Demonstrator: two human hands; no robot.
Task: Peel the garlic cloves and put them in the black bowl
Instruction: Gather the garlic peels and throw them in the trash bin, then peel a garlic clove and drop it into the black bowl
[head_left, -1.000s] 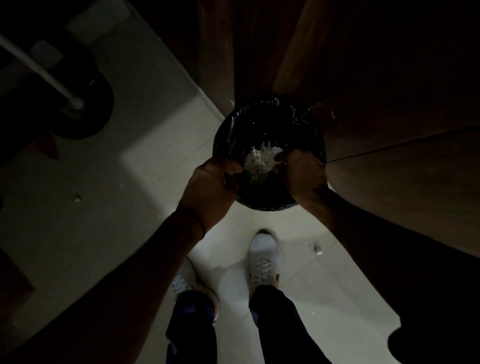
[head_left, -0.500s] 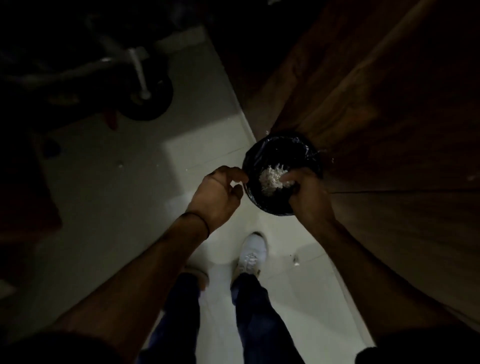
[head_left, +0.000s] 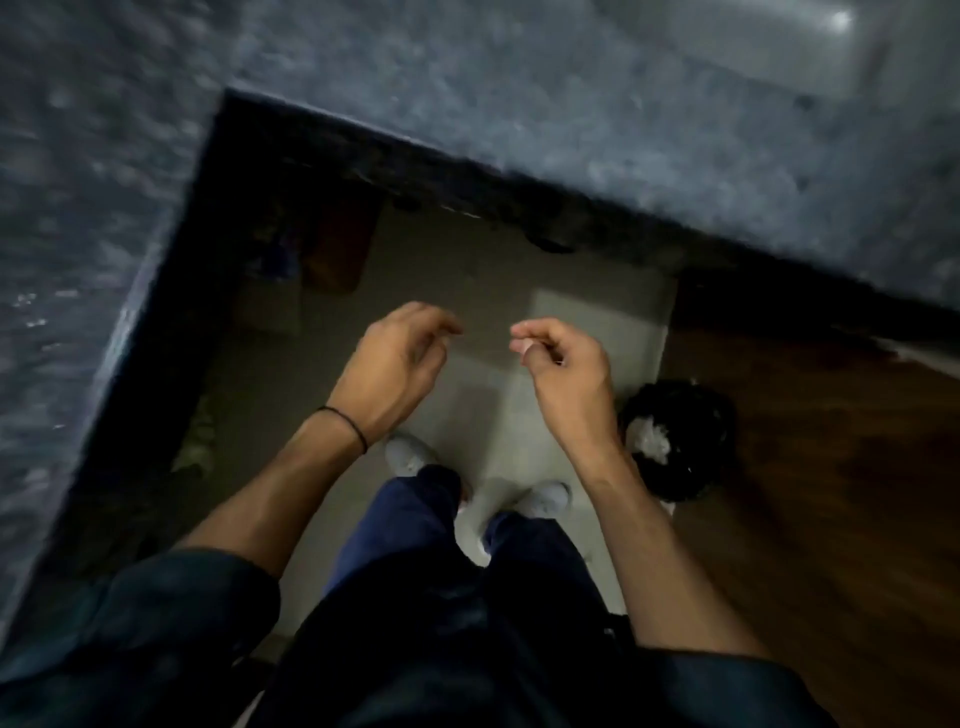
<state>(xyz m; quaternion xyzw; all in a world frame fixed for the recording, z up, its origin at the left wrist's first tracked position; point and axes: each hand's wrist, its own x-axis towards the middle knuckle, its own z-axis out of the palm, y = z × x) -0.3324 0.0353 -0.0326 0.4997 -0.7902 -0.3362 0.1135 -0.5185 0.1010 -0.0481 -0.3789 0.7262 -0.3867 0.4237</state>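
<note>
My left hand (head_left: 395, 364) hangs in the air over the floor, fingers loosely curled, holding nothing. My right hand (head_left: 566, 374) is level with it a little to the right, its fingers curled in and the thumb tip against them; nothing shows between them. Low on the floor to the right of my right wrist stands a black-lined bin (head_left: 691, 405) with a heap of white garlic skins (head_left: 649, 441) inside. No garlic cloves and no black bowl are in view. The picture is blurred.
A speckled grey stone counter (head_left: 467, 78) runs in an L along the left and top. A brown wooden cabinet front (head_left: 831, 467) stands at the right behind the bin. My feet in pale shoes (head_left: 410, 454) stand on the tiled floor (head_left: 571, 322).
My view has swung from the bin up toward the counter. Both hands have left the bin's rim and risen in front of me; the bin now sits low at the right.
</note>
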